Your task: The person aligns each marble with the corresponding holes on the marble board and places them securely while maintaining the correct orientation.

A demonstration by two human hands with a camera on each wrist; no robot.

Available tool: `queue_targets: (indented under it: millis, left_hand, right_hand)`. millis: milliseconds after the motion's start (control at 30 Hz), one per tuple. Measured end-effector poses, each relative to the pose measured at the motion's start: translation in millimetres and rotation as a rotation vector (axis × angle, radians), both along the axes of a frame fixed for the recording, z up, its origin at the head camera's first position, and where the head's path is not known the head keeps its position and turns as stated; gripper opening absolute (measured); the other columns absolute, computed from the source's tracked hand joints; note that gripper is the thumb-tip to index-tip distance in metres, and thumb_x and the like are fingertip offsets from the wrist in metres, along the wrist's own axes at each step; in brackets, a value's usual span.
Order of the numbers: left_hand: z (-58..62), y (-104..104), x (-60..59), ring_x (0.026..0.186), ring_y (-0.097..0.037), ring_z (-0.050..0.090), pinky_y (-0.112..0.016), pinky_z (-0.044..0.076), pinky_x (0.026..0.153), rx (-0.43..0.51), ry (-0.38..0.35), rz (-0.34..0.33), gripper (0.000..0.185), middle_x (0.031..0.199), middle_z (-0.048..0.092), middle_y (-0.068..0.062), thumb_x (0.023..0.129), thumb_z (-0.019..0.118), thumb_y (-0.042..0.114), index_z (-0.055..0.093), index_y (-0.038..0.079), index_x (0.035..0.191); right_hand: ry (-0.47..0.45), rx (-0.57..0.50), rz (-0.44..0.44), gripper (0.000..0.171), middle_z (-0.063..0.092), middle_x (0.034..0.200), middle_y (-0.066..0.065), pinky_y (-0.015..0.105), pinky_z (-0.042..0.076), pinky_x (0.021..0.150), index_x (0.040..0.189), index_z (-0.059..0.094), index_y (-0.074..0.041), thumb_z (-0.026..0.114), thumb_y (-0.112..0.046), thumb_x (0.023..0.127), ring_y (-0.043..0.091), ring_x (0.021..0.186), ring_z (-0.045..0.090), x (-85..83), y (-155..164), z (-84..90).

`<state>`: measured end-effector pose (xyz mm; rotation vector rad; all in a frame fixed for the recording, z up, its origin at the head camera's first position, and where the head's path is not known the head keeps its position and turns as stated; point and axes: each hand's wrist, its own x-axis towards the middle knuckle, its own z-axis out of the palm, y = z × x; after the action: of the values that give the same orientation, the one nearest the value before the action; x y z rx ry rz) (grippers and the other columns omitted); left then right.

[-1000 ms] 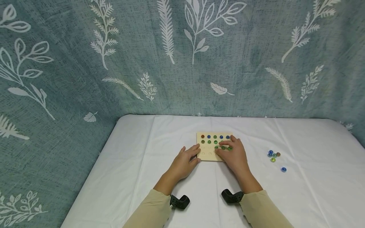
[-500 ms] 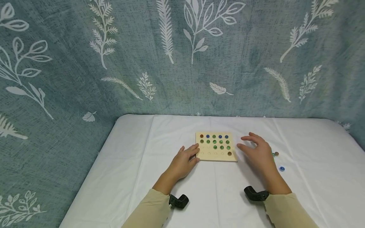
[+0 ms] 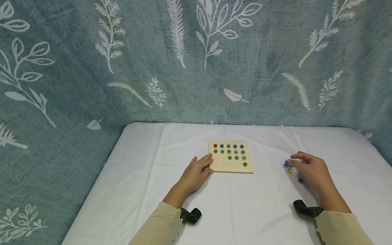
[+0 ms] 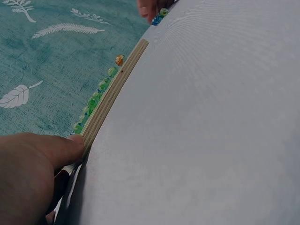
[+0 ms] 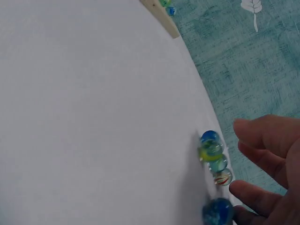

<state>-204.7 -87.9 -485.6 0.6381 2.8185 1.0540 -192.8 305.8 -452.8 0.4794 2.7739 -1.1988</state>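
head | left hand (image 3: pixel 196 172) flat against wooden board (image 3: pixel 231 168) | right hand (image 3: pixel 310 170) relaxed over glass marbles (image 3: pixel 288 166)

Both arms wear beige long sleeves (image 3: pixel 159 224) — each wrist carries a small black camera mount (image 3: pixel 190 215).

Right hand (image 3: pixel 310 170) covers some marbles (image 3: pixel 288 166) — count unclear.

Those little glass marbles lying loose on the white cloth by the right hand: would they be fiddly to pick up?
Probably somewhat. The marbles look round and glossy, so they would likely roll if nudged and slip from a loose pinch. The cloth may slow them a little. They look small beside the right hand, so probably light.
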Motion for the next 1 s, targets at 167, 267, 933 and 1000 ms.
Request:
queue_targets:
  millis: [167,267,933,1000]
  left_hand:
    - [-0.9,-1,0.3,0.144,-0.010,0.036,-0.039,0.011,0.127,0.006,-0.003,0.009,0.049,0.157,0.038,0.006,0.099,0.060,0.025,0.051,0.011,0.145]
    - [-1.0,-1,0.5,0.144,-0.010,0.035,-0.038,0.011,0.127,0.012,-0.010,0.012,0.049,0.157,0.038,0.006,0.099,0.060,0.025,0.051,0.011,0.144]
    - [-1.8,-1,0.0,0.144,-0.009,0.034,-0.038,0.010,0.127,0.012,-0.011,0.003,0.048,0.157,0.037,0.006,0.099,0.059,0.025,0.050,0.012,0.145]
    - [-1.7,-1,0.0,0.144,-0.009,0.034,-0.038,0.011,0.127,0.007,-0.009,0.002,0.049,0.157,0.037,0.006,0.099,0.059,0.025,0.050,0.011,0.145]
  right_hand:
    - [0.061,-0.020,0.081,0.062,0.029,0.158,0.022,0.066,0.033,0.109,0.124,0.062,-0.001,0.064,-0.053,0.091,0.055,0.139,0.028,1.6,2,-9.7]
    - [0.081,-0.023,0.107,0.060,0.028,0.158,0.024,0.066,0.032,0.110,0.122,0.063,0.001,0.068,-0.049,0.090,0.055,0.140,0.027,2.4,2,-11.7]
    - [0.114,0.021,0.116,0.050,0.023,0.159,0.026,0.070,0.027,0.110,0.108,0.069,0.003,0.074,-0.042,0.087,0.059,0.138,0.025,4.6,-1,-19.2]
    - [0.121,0.023,0.121,0.049,0.024,0.159,0.026,0.070,0.028,0.109,0.107,0.070,0.003,0.074,-0.042,0.087,0.059,0.138,0.025,4.6,-1,-20.2]
